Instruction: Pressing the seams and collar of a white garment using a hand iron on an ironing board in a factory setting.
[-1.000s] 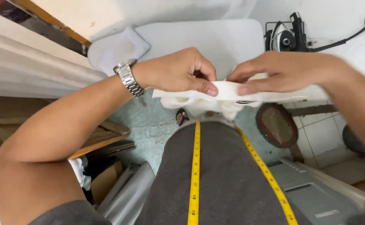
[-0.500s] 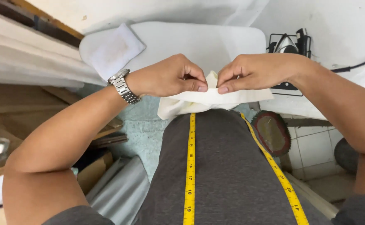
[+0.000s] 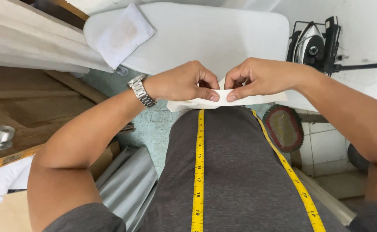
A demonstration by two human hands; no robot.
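Pinching a folded strip of white fabric [image 3: 244, 101] between thumbs and forefingers, the left hand [image 3: 180, 81] and right hand [image 3: 259, 77] meet knuckle to knuckle above the padded white ironing board's [image 3: 223, 34] near edge, over the yellow measuring tape [image 3: 198, 172].

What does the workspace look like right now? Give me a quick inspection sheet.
Surface: white padded ironing board, mostly bare in the middle.
Job's things: narrow strip of white fabric, held in front of the board's near edge.
Clutter: folded white cloth on the board's left end.
Grippers: left hand and right hand both pinch the strip, thumbs nearly meeting at its middle; metal wristwatch on the left wrist.
Cables: black cord runs right from the iron, which stands in a black holder at the board's right end.
Surroundings: yellow measuring tape hangs down the grey shirt; round woven mat on the tiled floor; wooden furniture at left.
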